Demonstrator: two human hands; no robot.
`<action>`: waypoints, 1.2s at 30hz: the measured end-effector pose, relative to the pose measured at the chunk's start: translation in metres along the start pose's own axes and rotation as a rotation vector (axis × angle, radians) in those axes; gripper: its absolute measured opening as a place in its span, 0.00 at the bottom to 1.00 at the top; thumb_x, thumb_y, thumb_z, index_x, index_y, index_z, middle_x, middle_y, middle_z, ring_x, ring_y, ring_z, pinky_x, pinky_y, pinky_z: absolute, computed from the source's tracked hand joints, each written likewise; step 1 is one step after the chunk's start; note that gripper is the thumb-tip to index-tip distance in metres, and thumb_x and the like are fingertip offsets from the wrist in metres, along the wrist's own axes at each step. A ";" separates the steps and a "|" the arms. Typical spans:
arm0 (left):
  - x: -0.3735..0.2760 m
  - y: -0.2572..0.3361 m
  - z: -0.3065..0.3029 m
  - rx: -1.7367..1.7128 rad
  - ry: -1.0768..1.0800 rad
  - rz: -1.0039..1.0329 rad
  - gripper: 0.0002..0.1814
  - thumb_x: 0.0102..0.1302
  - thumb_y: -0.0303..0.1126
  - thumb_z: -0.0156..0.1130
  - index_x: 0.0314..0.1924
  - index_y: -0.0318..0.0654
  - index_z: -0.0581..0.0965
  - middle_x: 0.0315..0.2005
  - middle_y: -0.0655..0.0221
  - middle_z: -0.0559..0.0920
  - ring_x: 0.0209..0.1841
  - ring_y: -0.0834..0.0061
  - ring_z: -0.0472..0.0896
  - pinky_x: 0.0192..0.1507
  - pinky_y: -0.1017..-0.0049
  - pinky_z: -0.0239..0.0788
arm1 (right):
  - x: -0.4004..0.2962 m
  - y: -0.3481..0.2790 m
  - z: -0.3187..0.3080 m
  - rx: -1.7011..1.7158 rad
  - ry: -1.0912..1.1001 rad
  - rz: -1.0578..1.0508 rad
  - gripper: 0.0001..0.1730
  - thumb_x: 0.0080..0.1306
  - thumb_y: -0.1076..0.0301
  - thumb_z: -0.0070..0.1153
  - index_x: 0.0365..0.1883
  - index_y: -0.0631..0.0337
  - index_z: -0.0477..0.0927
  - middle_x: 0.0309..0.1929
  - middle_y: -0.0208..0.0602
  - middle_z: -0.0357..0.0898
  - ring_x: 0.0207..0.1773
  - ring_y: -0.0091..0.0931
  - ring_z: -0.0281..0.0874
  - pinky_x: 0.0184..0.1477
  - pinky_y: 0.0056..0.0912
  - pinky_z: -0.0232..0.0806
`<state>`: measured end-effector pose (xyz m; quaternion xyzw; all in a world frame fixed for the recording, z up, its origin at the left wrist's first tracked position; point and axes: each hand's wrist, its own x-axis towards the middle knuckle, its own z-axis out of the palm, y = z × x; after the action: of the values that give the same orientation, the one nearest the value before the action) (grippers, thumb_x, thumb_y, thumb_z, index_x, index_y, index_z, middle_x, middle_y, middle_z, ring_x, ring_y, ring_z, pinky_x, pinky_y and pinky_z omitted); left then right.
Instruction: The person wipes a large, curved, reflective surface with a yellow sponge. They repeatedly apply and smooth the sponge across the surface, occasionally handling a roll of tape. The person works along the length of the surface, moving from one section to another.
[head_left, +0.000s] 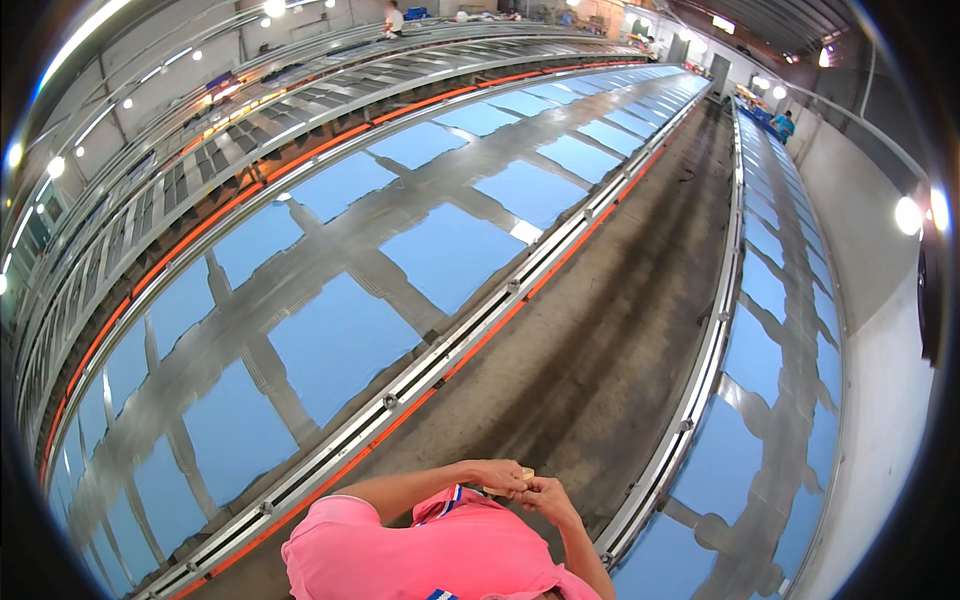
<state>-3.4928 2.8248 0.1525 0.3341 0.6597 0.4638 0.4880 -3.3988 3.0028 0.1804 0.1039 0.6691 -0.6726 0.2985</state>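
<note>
Close together in front of my pink shirt are both hands, at the bottom of the view. My left hand (496, 475) and my right hand (550, 498) meet at a small pale yellowish roll (529, 473), perhaps adhesive tape. Its ring shape shows only in part behind the fingers. Light blue fabric panels (345, 349) lie flat in rows on the long grey table to the left. More blue panels (718, 452) lie on the narrower table to the right.
A metal rail (450, 352) with an orange strip edges the left table. Another rail (685, 425) edges the right one. Between them runs a dark-stained concrete aisle (592, 322). A person in blue (784, 126) stands at the far right; another person (393, 21) is far left.
</note>
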 end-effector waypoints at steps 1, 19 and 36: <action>-0.003 0.000 -0.001 -0.027 0.066 -0.049 0.22 0.61 0.45 0.56 0.22 0.33 0.81 0.18 0.68 0.79 0.22 0.75 0.75 0.26 0.71 0.65 | 0.003 -0.005 0.003 -0.171 0.062 -0.023 0.08 0.64 0.68 0.61 0.33 0.65 0.83 0.27 0.29 0.82 0.27 0.20 0.76 0.30 0.26 0.67; -0.058 0.059 -0.106 -0.495 0.468 0.138 0.55 0.46 0.21 0.67 0.75 0.41 0.52 0.57 0.66 0.73 0.58 0.75 0.72 0.63 0.73 0.62 | -0.036 0.218 -0.058 -0.958 0.250 0.389 0.30 0.55 0.56 0.63 0.54 0.63 0.78 0.54 0.53 0.78 0.56 0.46 0.77 0.56 0.46 0.71; 0.071 0.103 -0.028 -0.777 -0.008 -0.134 0.31 0.66 0.38 0.63 0.65 0.33 0.67 0.57 0.60 0.73 0.57 0.66 0.74 0.61 0.66 0.65 | -0.049 -0.008 0.016 -0.691 1.046 -0.473 0.20 0.52 0.61 0.69 0.38 0.63 0.79 0.44 0.38 0.79 0.59 0.39 0.69 0.55 0.45 0.59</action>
<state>-3.5422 2.9154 0.2279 0.0825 0.4533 0.6447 0.6100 -3.3596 3.0001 0.2146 0.1656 0.9073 -0.3280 -0.2045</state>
